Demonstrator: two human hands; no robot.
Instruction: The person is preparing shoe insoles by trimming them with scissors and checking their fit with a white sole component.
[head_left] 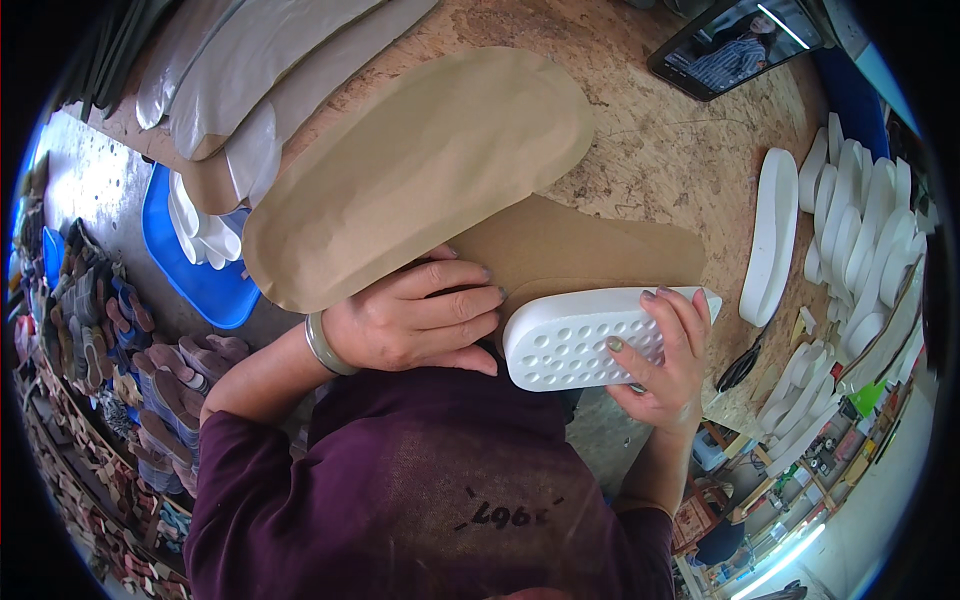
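One white dimpled foam sole — gripped by the right hand; left hand presses flat on two tan paper sole-shaped sheets on the chipboard worktop.

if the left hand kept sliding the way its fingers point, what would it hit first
Probably the white sole held by the right hand. The left hand points rightward, fingertips nearly at the sole's rounded end, over the brown paper sheet. The depth between them is unclear.

sole on paper sheet on table; sole stack right, phone behind.
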